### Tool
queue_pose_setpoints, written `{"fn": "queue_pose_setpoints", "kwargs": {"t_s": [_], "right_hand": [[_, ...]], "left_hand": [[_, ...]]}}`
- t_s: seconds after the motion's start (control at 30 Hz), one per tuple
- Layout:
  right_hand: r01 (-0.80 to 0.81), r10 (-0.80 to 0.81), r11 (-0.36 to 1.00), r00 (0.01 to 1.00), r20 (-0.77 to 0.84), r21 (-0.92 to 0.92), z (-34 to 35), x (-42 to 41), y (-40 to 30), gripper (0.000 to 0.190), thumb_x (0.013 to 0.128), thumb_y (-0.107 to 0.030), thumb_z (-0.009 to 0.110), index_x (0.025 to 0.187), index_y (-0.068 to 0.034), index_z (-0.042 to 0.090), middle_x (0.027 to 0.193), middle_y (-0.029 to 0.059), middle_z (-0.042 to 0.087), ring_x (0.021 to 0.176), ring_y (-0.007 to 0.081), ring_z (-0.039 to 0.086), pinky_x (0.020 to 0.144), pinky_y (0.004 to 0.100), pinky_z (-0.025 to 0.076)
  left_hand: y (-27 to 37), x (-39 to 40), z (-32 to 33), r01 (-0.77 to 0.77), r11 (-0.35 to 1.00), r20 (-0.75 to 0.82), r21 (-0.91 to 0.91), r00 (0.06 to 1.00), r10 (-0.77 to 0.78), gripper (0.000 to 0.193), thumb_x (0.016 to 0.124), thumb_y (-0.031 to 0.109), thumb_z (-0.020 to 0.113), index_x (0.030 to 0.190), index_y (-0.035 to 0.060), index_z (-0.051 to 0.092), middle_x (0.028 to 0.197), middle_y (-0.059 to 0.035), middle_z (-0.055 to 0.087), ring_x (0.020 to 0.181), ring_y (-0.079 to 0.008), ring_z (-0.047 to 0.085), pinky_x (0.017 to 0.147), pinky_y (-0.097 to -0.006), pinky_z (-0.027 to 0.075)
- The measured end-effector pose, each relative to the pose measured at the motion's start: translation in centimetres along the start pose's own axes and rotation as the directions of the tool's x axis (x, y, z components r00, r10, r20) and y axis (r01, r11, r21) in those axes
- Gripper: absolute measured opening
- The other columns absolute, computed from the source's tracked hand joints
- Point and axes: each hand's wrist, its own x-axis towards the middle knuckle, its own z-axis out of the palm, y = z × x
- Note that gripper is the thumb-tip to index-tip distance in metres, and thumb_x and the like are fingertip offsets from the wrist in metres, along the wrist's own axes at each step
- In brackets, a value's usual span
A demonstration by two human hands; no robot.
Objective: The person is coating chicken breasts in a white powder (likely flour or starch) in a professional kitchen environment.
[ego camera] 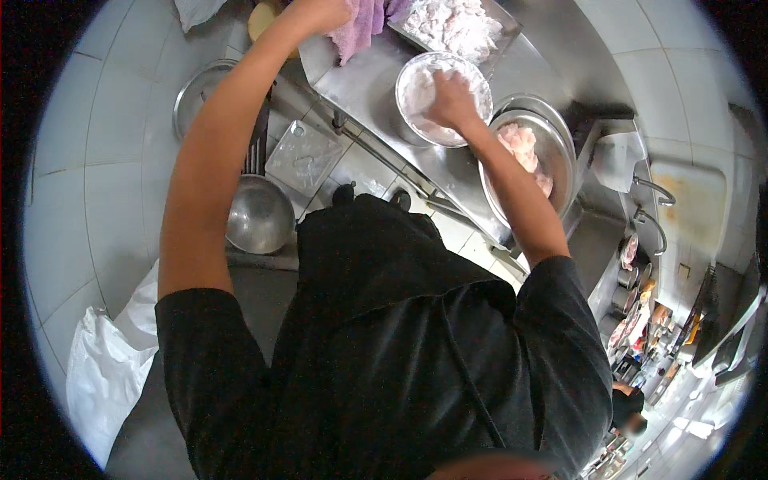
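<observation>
My right hand [454, 103] is down inside a round bowl [401, 111] of white flour-like powder [420, 90]. Its fingers are blurred and partly hidden, so their grip does not show. At the top edge of the view, my left hand [328, 14] lies against a purple cloth [359, 30], its fingers out of sight. Behind the powder bowl, a metal tray [510, 31] holds a heap of white-coated pieces [453, 27]. A larger steel bowl [559, 157] with pale raw meat pieces [519, 146] stands to the right, partly under my right forearm.
Everything rests on a stainless steel table [360, 90]. A sink [594, 234] with curved taps [654, 231] lies to the right. At left are an empty steel bowl [259, 213], a flat lid [305, 157] and a white sack [111, 366]. Another person [627, 402] is far off at lower right.
</observation>
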Motion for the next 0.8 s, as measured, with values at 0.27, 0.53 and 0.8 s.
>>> {"fn": "queue_pose_setpoints", "kwargs": {"t_s": [0.27, 0.53, 0.8], "right_hand": [[-0.009, 0.009, 1.0, 0.992, -0.124, -0.005, 0.5, 1.7, 1.4, 0.039, 0.074, -0.011, 0.056, 0.113, -0.013, 0.058, 0.094, 0.0206, 0.059, 0.084, 0.0352, 0.063, 0.073, 0.0438, 0.052], [-0.038, 0.038, 0.999, 0.999, -0.001, -0.011, 0.4, -1.3, -1.7, 0.051, 0.068, -0.015, 0.065, 0.117, -0.014, 0.055, 0.108, 0.0189, 0.052, 0.096, 0.0419, 0.056, 0.079, 0.0468, 0.051], [-0.001, 0.044, 0.972, 0.982, -0.182, 0.234, -2.6, -0.1, 1.9, 0.034, 0.063, -0.017, 0.066, 0.096, -0.012, 0.068, 0.086, 0.0193, 0.065, 0.085, 0.0351, 0.063, 0.077, 0.0421, 0.05]], "left_hand": [[0.3, 0.4, -0.1, 0.024, 1.0, 0.024, -0.013, 0.999, -0.023, 0.049, 0.073, -0.001, 0.045, 0.121, -0.0004, 0.038, 0.111, -0.0305, 0.053, 0.108, -0.0425, 0.051, 0.089, -0.0443, 0.042], [-3.6, 0.9, 1.8, -0.061, 0.995, -0.006, 0.074, 0.998, 0.062, 0.052, 0.077, 0.004, 0.052, 0.125, 0.0101, 0.032, 0.106, -0.028, 0.056, 0.103, -0.0444, 0.052, 0.087, -0.0482, 0.042], [-4.0, 1.2, 2.4, -0.158, 0.987, -0.067, 0.04, 0.985, 0.16, 0.052, 0.075, 0.003, 0.053, 0.123, 0.0111, 0.034, 0.099, -0.0263, 0.058, 0.099, -0.0441, 0.054, 0.084, -0.0484, 0.043]]}}
